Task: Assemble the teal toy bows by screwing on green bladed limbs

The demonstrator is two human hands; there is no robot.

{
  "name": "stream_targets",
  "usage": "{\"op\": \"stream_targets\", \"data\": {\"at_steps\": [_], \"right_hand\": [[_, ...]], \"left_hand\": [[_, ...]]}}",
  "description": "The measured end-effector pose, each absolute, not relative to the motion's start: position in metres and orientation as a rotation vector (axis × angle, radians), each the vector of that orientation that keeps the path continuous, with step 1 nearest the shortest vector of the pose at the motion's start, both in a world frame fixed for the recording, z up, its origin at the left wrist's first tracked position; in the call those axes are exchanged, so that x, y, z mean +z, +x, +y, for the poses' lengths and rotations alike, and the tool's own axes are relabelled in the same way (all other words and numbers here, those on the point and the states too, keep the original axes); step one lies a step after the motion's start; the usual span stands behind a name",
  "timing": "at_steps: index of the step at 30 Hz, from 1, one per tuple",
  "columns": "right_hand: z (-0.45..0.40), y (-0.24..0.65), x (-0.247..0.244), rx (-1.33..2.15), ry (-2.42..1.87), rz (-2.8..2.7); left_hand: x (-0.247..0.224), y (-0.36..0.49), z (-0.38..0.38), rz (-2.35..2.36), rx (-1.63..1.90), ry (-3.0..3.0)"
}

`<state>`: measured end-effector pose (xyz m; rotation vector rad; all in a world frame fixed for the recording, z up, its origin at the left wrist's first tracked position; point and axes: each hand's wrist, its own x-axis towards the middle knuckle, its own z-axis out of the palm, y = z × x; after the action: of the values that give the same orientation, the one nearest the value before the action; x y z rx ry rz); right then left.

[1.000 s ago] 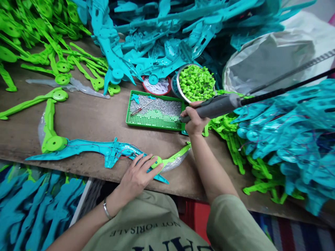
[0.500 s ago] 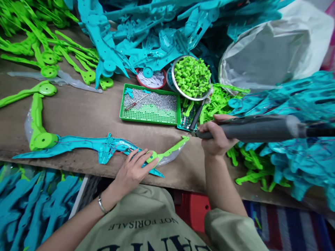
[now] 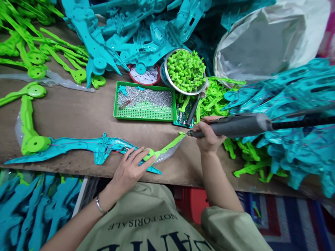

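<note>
A long blue plastic piece (image 3: 70,144) with thin wires lies along the front of the table. At its left end is a bent green arm (image 3: 27,120); at its right end, a green arm with a clear strip (image 3: 169,148). My left hand (image 3: 131,165) rests flat over the blue piece, fingers stretched out, fingertips by the right green disc (image 3: 149,154). My right hand (image 3: 208,136) is wrapped round a dark corded power screwdriver (image 3: 240,125). The tool lies nearly level, its bit pointing left at the tip of the right green arm. Whether they touch is unclear.
Behind the work stand a green tray of screws (image 3: 143,116), a metal bowl of green pieces (image 3: 185,71) and a red bowl (image 3: 144,83). Blue parts (image 3: 288,101) are heaped at right, green ones (image 3: 62,61) at back left. A white sack (image 3: 222,52) stands behind.
The view has shifted, so the table items appear further left. The screwdriver's bit has come down level with the green arm's tip. My left hand keeps its place on the blue piece.
</note>
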<state>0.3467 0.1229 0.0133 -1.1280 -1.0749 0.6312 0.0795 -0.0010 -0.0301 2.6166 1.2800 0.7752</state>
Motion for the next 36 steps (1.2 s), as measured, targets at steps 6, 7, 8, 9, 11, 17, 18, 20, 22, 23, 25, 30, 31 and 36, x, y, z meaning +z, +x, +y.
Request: {"op": "stream_targets", "data": {"at_steps": [6, 7, 8, 9, 11, 17, 18, 20, 22, 23, 25, 30, 31, 36], "right_hand": [[0.123, 0.349, 0.009, 0.657, -1.125, -1.215], [0.124, 0.349, 0.008, 0.675, -1.107, -1.226], [0.126, 0.349, 0.007, 0.703, -1.079, -1.238], [0.127, 0.351, 0.006, 0.735, -1.049, -1.253], [0.130, 0.354, 0.006, 0.799, -1.009, -1.283], [0.131, 0.370, 0.022, 1.002, -0.969, -1.485], [0.132, 0.368, 0.026, 1.027, -0.924, -1.503], [0.133, 0.360, 0.031, 1.037, -0.827, -1.477], [0.134, 0.345, 0.034, 1.020, -0.825, -1.441], [0.133, 0.335, 0.034, 1.001, -0.862, -1.425], [0.132, 0.316, 0.034, 0.934, -0.956, -1.388], [0.128, 0.285, 0.024, 0.772, -1.134, -1.322], [0.127, 0.282, 0.022, 0.758, -1.150, -1.304], [0.113, 0.274, 0.006, 0.678, -1.111, -1.194]], "left_hand": [[-0.027, 0.080, -0.001, 1.289, 0.737, 2.613], [-0.027, 0.080, -0.001, 1.289, 0.738, 2.610], [-0.027, 0.080, -0.001, 1.287, 0.737, 2.609], [-0.027, 0.080, -0.001, 1.282, 0.735, 2.611], [-0.028, 0.080, -0.001, 1.281, 0.730, 2.613], [-0.027, 0.082, -0.004, 1.281, 0.720, 2.602], [-0.026, 0.083, -0.005, 1.279, 0.715, 2.600], [-0.027, 0.085, -0.007, 1.296, 0.700, 2.601], [-0.028, 0.087, -0.009, 1.309, 0.687, 2.627], [-0.029, 0.087, -0.011, 1.313, 0.691, 2.645], [-0.029, 0.083, -0.016, 1.284, 0.714, 2.705], [-0.020, 0.035, -0.033, 1.464, 1.159, 2.594], [-0.018, 0.021, -0.035, 1.623, 1.204, 2.510], [-0.019, -0.031, -0.031, 1.857, 0.871, 2.518]]}}
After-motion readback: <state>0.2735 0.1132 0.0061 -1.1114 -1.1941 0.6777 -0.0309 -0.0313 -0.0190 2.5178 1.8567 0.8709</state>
